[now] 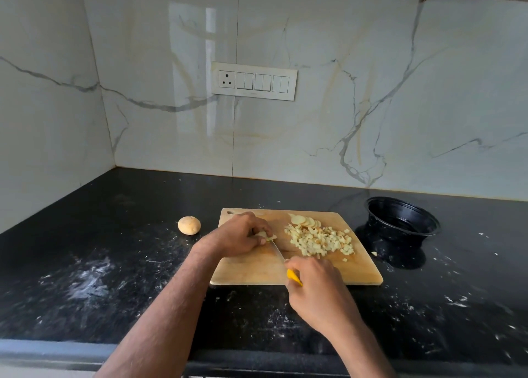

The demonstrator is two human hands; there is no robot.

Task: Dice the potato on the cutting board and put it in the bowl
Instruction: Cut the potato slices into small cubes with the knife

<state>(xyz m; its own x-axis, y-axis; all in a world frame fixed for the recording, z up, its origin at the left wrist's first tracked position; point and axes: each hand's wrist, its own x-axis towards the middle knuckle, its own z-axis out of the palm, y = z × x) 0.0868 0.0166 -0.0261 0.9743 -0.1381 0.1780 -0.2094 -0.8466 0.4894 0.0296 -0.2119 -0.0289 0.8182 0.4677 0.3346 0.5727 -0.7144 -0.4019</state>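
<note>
A wooden cutting board (248, 272) lies on the black counter. My left hand (238, 235) holds a small potato piece (267, 237) down on the board's left part, fingers curled over it. My right hand (317, 289) grips a knife by its yellow handle (294, 277); the blade (277, 250) runs up to the potato piece. A pile of diced potato (321, 242) and a few round slices (304, 221) lie on the board's right half. The black bowl (403, 217) stands tilted to the right of the board, and no potato shows inside it.
A whole unpeeled potato (189, 225) sits on the counter left of the board. Loose potato bits (373, 253) and white smears dot the black counter (114, 263). A marble wall with a switch panel (253, 81) rises behind; the counter's front edge runs along the bottom.
</note>
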